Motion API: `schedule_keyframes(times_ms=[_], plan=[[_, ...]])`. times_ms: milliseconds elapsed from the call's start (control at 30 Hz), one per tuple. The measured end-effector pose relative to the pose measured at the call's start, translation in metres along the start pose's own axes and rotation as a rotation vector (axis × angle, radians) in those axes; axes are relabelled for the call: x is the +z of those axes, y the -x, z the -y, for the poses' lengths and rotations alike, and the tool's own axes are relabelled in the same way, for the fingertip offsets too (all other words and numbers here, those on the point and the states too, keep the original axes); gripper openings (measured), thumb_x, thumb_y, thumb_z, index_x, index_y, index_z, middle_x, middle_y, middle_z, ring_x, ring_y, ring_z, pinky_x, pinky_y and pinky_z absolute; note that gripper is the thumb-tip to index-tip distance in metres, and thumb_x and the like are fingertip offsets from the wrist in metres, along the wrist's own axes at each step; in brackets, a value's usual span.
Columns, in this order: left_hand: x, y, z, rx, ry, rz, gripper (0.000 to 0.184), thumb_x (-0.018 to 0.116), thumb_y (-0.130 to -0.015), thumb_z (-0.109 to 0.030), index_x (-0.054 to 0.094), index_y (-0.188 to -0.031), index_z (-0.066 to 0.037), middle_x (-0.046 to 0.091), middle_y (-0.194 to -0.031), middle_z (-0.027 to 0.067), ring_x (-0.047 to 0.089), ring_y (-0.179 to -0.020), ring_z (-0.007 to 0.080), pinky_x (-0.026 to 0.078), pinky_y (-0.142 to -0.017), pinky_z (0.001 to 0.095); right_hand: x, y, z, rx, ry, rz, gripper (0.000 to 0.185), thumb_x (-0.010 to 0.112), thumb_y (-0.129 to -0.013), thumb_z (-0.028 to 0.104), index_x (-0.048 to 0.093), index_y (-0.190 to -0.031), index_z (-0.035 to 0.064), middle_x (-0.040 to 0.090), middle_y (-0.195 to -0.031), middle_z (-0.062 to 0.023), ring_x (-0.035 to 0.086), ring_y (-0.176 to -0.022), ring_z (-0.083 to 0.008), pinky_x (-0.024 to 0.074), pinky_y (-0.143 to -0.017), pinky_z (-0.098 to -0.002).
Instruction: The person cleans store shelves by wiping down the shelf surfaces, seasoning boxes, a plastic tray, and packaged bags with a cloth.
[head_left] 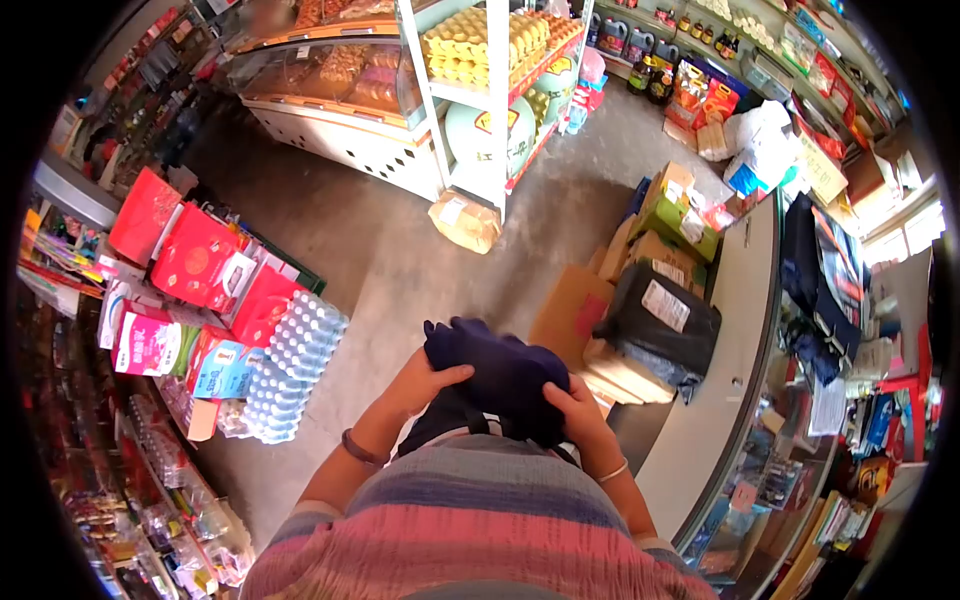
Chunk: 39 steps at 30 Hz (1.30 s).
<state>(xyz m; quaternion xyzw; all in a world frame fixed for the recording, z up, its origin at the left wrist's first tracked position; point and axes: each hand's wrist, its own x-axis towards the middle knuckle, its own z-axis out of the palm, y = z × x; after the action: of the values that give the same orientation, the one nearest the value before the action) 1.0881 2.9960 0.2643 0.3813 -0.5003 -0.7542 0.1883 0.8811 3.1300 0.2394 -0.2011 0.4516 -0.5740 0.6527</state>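
Observation:
A bunched dark navy cloth (495,372) is held at waist height in front of my striped top; its exact kind does not show. My left hand (425,383) grips its left side, the thumb lying on top and the other fingers hidden beneath. On the right edge, my right hand (580,405) pinches the cloth with the thumb over it. A dark bracelet (362,448) circles my left wrist, and a light band (612,470) my right.
Cardboard boxes (570,310) and a black-wrapped parcel (660,315) stand close on the right, beside a glass-topped counter (735,350). Packs of bottles (290,370) and red gift boxes (200,255) are at left. Ahead, a brown package (465,222) lies by an egg-tray rack (497,150).

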Motion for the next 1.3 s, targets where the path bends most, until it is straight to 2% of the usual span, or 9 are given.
schedule_keyframes(times_ms=[133,433,567,733,800,867,967,1133,1300], plan=[[-0.048,-0.080,-0.019,0.016,0.051,0.042,0.019,0.063,-0.080,-0.015,0.061,-0.094,-0.002,0.064,-0.085,0.0043,0.058,-0.068,0.0124,0.044,-0.061,0.0235,-0.011,-0.061,0.027,-0.106,-0.300,-0.196,0.027,0.051,-0.089,0.015,0.055,-0.109,-0.0015,0.061,-0.104,-0.0111,0.060,-0.092,-0.0208,0.0482,-0.082,-0.0331],[-0.134,-0.240,-0.110,-0.007,0.163,0.021,0.018,0.061,-0.084,-0.021,0.061,-0.086,-0.003,0.060,-0.071,0.0015,0.054,-0.058,0.0101,0.043,-0.055,0.0222,0.022,-0.235,0.112,-0.243,-0.333,-0.288,0.036,0.051,-0.089,0.020,0.050,-0.115,-0.0039,0.058,-0.111,-0.0152,0.057,-0.102,-0.0254,0.0442,-0.091,-0.0364],[-0.166,-0.291,-0.124,-0.009,0.102,0.078,0.023,0.057,-0.087,-0.025,0.059,-0.093,-0.003,0.063,-0.081,0.0045,0.057,-0.069,0.0124,0.045,-0.065,0.0253,0.027,-0.285,0.142,-0.217,-0.330,-0.268,0.045,0.050,-0.089,0.027,0.044,-0.120,-0.0052,0.053,-0.118,-0.0187,0.055,-0.106,-0.0282,0.0424,-0.094,-0.0393],[-0.153,-0.343,-0.126,-0.121,-0.155,0.384,0.038,0.047,-0.092,-0.027,0.052,-0.115,0.003,0.057,-0.113,0.0119,0.054,-0.103,0.0177,0.043,-0.086,0.0301,0.036,-0.340,0.163,-0.115,-0.509,-0.139,0.036,0.047,-0.092,0.023,0.046,-0.121,0.0015,0.056,-0.114,-0.0103,0.056,-0.102,-0.0214,0.0447,-0.089,-0.0360],[-0.149,-0.369,-0.108,-0.229,-0.267,0.484,0.040,0.047,-0.092,-0.027,0.050,-0.117,0.004,0.056,-0.115,0.0109,0.052,-0.106,0.0177,0.042,-0.088,0.0300,0.042,-0.359,0.176,-0.083,-0.480,-0.091,0.038,0.047,-0.092,0.024,0.044,-0.124,0.0025,0.055,-0.115,-0.0085,0.055,-0.103,-0.0195,0.0432,-0.090,-0.0345],[-0.127,-0.382,-0.145,-0.275,-0.322,0.477,0.041,0.048,-0.092,-0.024,0.048,-0.120,0.005,0.056,-0.116,0.0095,0.051,-0.106,0.0177,0.039,-0.092,0.0288,0.034,-0.379,0.185,-0.054,-0.445,-0.076,0.040,0.047,-0.093,0.025,0.042,-0.126,0.0034,0.054,-0.116,-0.0074,0.053,-0.105,-0.0181,0.0412,-0.092,-0.0329],[-0.117,-0.423,-0.144,-0.158,-0.202,0.371,0.038,0.048,-0.091,-0.022,0.049,-0.117,0.006,0.057,-0.112,0.0090,0.050,-0.105,0.0156,0.037,-0.093,0.0274,0.004,-0.406,0.210,-0.030,-0.471,-0.037,0.041,0.048,-0.092,0.025,0.042,-0.126,0.0031,0.052,-0.119,-0.0065,0.050,-0.108,-0.0168,0.0402,-0.092,-0.0316],[-0.068,-0.526,-0.157,-0.067,0.383,0.217,0.031,0.049,-0.090,-0.016,0.051,-0.116,0.001,0.055,-0.117,0.0123,0.052,-0.108,0.0231,0.038,-0.097,0.0369,-0.090,-0.452,0.259,-0.180,-0.474,-0.102,0.038,0.051,-0.091,0.024,0.046,-0.122,0.0021,0.055,-0.115,-0.0059,0.052,-0.105,-0.0149,0.0403,-0.092,-0.0295],[0.044,-0.629,-0.211,-0.139,0.422,0.218,0.032,0.051,-0.090,-0.020,0.053,-0.113,0.002,0.056,-0.116,0.0125,0.053,-0.107,0.0232,0.040,-0.095,0.0371,-0.220,-0.473,0.325,-0.324,-0.390,-0.360,0.030,0.054,-0.089,0.021,0.055,-0.111,0.0009,0.060,-0.104,-0.0035,0.054,-0.096,-0.0101,0.0419,-0.084,-0.0252]])
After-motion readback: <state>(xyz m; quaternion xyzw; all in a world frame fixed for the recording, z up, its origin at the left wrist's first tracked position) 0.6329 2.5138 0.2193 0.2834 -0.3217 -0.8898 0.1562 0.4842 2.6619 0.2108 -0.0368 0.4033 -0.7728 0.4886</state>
